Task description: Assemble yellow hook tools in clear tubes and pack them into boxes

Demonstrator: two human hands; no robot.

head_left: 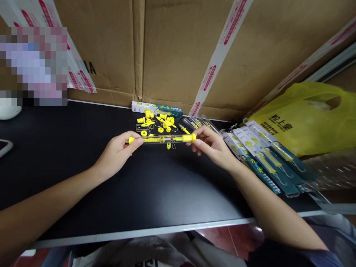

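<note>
A clear tube with a yellow scale inside and yellow ends (167, 139) is held level above the black table. My left hand (119, 150) pinches its left end between thumb and fingers. At the other end, the thumb and fingers of my right hand (210, 144) close on the yellow cap. Just behind the tube lie loose yellow plastic parts (166, 123) and thin metal hooks (143, 128). More clear tubes (208, 124) rest behind my right hand.
One printed box (157, 109) lies at the back against a tall cardboard box (178, 48). Several green-and-white boxes (261, 155) lie to the right, beside a yellow plastic bag (314, 118). The black table (155, 196) has a pale front edge.
</note>
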